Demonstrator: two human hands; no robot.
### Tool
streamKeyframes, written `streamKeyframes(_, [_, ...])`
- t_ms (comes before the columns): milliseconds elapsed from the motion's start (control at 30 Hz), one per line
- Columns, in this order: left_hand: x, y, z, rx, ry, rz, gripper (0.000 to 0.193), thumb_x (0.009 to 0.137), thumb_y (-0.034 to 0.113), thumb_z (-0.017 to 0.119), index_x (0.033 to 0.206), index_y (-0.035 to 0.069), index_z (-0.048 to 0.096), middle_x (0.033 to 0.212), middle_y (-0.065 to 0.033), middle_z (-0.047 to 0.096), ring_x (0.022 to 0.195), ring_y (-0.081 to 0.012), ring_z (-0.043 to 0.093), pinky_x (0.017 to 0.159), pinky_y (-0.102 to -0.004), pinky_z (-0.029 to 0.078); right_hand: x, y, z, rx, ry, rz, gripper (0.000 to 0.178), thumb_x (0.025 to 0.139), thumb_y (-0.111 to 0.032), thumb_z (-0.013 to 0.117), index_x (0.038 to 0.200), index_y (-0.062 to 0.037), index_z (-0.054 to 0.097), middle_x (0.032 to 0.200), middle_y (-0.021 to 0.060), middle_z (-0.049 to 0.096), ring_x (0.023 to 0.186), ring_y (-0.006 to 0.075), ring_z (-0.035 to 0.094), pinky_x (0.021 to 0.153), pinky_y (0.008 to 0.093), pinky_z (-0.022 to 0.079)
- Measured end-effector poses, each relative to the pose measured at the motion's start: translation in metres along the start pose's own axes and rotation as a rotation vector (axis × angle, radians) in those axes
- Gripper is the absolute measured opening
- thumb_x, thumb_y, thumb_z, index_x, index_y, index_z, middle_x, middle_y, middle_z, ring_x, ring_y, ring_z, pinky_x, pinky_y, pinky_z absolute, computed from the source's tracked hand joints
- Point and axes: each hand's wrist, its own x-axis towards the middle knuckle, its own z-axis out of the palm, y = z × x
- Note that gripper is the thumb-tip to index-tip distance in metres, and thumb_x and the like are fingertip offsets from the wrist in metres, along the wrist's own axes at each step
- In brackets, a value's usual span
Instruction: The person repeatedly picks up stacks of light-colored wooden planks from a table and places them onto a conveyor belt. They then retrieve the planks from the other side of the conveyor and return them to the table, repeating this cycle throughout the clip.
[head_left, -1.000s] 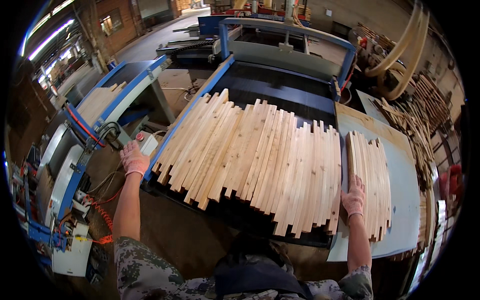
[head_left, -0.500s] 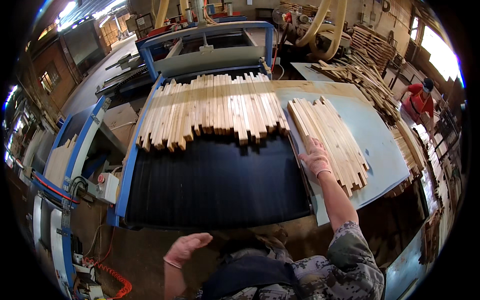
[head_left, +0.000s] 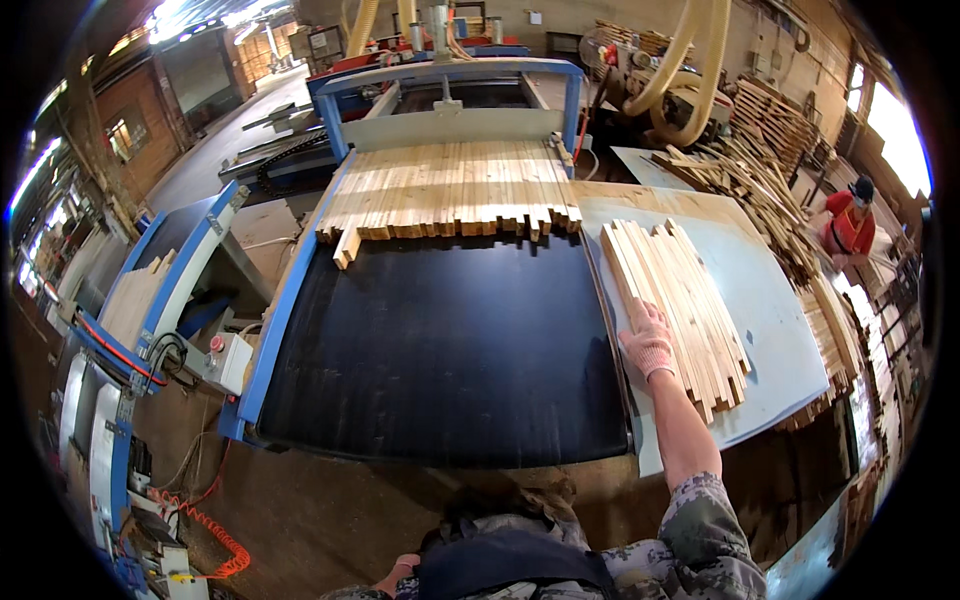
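My right hand [head_left: 649, 340], in a pale pink glove, lies with its fingers stretched over the left edge of a bundle of pale wooden strips [head_left: 690, 310]. It rests on them without gripping. The bundle lies lengthwise on a light blue-grey board [head_left: 775, 340] right of the belt. My left hand [head_left: 403, 570] is low by my body, mostly cut off, its fingers not clear. On the black conveyor belt [head_left: 440, 340], a row of wooden strips [head_left: 450, 190] lies side by side near the far end. One strip [head_left: 347, 247] at the left sticks out toward me.
A blue-framed press gate [head_left: 450, 125] spans the belt's far end. At left stand a control box with a red button [head_left: 228, 362] and a second small conveyor [head_left: 175, 240]. Scrap wood [head_left: 745, 190] is heaped at right, where a person in red [head_left: 848, 230] stands. An orange coiled hose [head_left: 215, 540] hangs lower left.
The row of strips has moved farther away toward the gate, its far ends now up against it. My left hand has dropped back toward my body. My right hand stays on the bundle.
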Motion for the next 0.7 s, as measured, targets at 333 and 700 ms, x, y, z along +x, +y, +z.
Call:
streamKeyframes(333, [0.008,0.001,0.003,0.16,-0.138,0.002,0.035,0.101,0.027,0.062,0.129,0.014,0.08,0.143,-0.0112,0.072,0.131,-0.0311,0.068,0.106,-0.0466,0.057,-0.004,-0.009,-0.001,-0.005,0.008,0.047,0.083,0.085,-0.022,0.084,0.16,-0.0108,0.051,0.164,0.016,0.051,0.152,0.0361,0.046,0.128,0.0436,0.037])
streamKeyframes(700, [0.037,0.03,-0.018,0.064,0.247,0.028,0.037,0.096,0.018,0.07,0.132,0.019,0.079,0.148,-0.0093,0.069,0.135,-0.0288,0.065,0.11,-0.0426,0.055,0.001,-0.003,0.005,-0.001,-0.014,0.039,0.084,0.085,-0.019,0.083,0.162,-0.0091,0.048,0.166,0.0161,0.048,0.154,0.0358,0.042,0.129,0.0433,0.036])
